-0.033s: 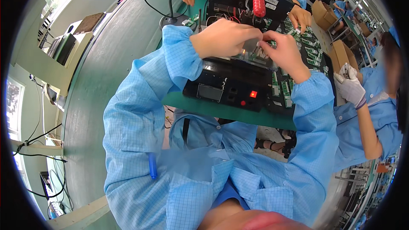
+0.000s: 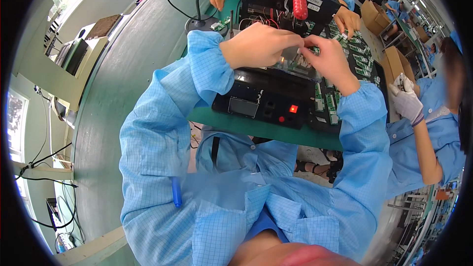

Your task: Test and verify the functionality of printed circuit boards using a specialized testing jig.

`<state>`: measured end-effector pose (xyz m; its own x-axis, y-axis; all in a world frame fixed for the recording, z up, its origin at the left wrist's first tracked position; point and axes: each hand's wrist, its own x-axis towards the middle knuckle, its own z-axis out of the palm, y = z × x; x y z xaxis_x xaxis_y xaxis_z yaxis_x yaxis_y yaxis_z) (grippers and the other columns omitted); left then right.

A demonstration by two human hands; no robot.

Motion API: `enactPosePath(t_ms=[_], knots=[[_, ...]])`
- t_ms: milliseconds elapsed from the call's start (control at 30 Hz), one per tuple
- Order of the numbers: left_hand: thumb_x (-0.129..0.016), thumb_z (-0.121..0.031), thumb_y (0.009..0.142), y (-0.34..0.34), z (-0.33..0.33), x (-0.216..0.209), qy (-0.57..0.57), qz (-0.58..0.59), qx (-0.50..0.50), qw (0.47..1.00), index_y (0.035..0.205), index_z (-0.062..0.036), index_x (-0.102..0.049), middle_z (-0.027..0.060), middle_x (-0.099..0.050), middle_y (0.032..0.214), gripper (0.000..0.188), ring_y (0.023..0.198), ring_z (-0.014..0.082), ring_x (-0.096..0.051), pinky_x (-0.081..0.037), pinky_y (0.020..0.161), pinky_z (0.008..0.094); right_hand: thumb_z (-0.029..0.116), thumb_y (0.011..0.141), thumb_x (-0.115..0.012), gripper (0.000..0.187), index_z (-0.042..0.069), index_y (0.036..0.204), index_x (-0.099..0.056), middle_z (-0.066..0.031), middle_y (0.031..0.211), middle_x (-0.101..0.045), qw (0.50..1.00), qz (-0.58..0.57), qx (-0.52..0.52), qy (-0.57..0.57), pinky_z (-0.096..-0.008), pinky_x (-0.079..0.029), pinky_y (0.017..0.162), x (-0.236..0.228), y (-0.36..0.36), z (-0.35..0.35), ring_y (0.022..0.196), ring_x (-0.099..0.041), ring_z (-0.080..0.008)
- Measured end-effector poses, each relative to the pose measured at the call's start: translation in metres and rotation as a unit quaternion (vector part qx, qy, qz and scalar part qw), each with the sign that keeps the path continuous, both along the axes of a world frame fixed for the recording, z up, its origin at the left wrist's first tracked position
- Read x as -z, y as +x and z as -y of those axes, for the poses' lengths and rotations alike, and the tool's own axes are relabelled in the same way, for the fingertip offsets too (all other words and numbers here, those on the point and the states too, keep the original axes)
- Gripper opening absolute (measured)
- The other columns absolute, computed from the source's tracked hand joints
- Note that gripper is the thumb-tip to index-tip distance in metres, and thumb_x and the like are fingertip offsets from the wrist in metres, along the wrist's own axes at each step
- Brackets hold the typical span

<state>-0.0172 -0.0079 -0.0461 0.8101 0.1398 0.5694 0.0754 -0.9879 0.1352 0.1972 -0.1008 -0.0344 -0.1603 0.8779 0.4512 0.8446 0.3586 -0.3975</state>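
Note:
My left hand (image 2: 260, 44) is bent over the black test fixture (image 2: 263, 96), its fingers closed and their tips hidden behind the hand. Close against it, my right hand (image 2: 329, 60) pinches with thumb and forefinger. The fingertips of both hands meet above a clear plate on the fixture; whatever lies between them is too small and covered to make out. Thin pale wires (image 2: 301, 62) show just under the fingers. A red-handled toggle clamp (image 2: 299, 6) stands behind my hands. On the fixture's front panel are a small grey display (image 2: 242, 107) and a lit red switch (image 2: 293, 109).
Many green circuit boards (image 2: 331, 106) lie on a black mat to the right. Across the bench, another person's hands (image 2: 348, 21) reach in beside the fixture. A gloved co-worker (image 2: 408, 103) sits at right, near cardboard boxes (image 2: 373, 18). A scanner stand (image 2: 201, 22) rises at the back left.

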Motion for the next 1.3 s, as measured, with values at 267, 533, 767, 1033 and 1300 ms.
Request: enactPosePath(t_ms=[267,533,767,1033,1300], knots=[[-0.063,-0.009,0.08,-0.005,-0.013,0.009,0.001,-0.009,-0.028,1.0,0.122,-0.0167,-0.063,0.0073,-0.072,0.103,0.042,0.078,0.0322,-0.07,-0.056,0.066,0.0428,0.014,0.086,-0.072,0.018,0.0,0.097,-0.072,-0.0128,0.086,-0.074,0.999,0.033,0.018,-0.021,-0.0326,-0.054,0.07,-0.001,0.004,-0.001,0.074,-0.072,-0.0245],[-0.062,-0.006,0.079,0.007,-0.014,0.016,-0.013,-0.066,0.006,0.998,0.135,-0.0207,-0.053,0.011,-0.071,0.095,0.058,0.078,0.0361,-0.069,-0.055,0.065,0.0458,0.014,0.084,-0.074,0.017,0.0,0.094,-0.072,-0.0115,0.082,-0.074,0.997,0.005,0.05,-0.053,-0.0305,-0.053,0.067,-0.004,0.01,0.005,0.073,-0.072,-0.022],[-0.058,-0.002,0.078,0.005,-0.002,-0.003,0.02,-0.122,0.001,0.992,0.134,-0.0199,-0.051,0.0171,-0.068,0.086,0.06,0.074,0.0393,-0.067,-0.053,0.061,0.0501,0.014,0.079,-0.074,0.008,0.007,0.079,-0.07,-0.015,0.069,-0.068,0.999,-0.039,0.037,0.009,-0.0409,-0.054,0.059,0.021,0.012,-0.002,0.066,-0.068,-0.0359],[-0.058,0.0,0.078,0.013,0.002,-0.003,-0.046,-0.11,0.015,0.993,0.133,-0.0182,-0.048,0.0191,-0.069,0.089,0.059,0.069,0.0427,-0.065,-0.052,0.061,0.0521,0.014,0.078,-0.079,0.012,0.005,0.081,-0.07,-0.0152,0.074,-0.07,0.997,-0.012,0.038,0.061,-0.0366,-0.053,0.057,0.03,0.016,0.001,0.065,-0.069,-0.0328],[-0.055,0.002,0.078,0.018,-0.007,-0.001,-0.046,-0.105,0.007,0.993,0.132,-0.0181,-0.048,0.0162,-0.061,0.068,0.058,0.063,0.0384,-0.063,-0.049,0.056,0.0489,0.014,0.079,-0.076,0.009,0.007,0.08,-0.071,-0.0153,0.07,-0.068,0.997,0.005,0.02,0.068,-0.0388,-0.052,0.057,0.026,0.018,0.0,0.064,-0.068,-0.0334]])
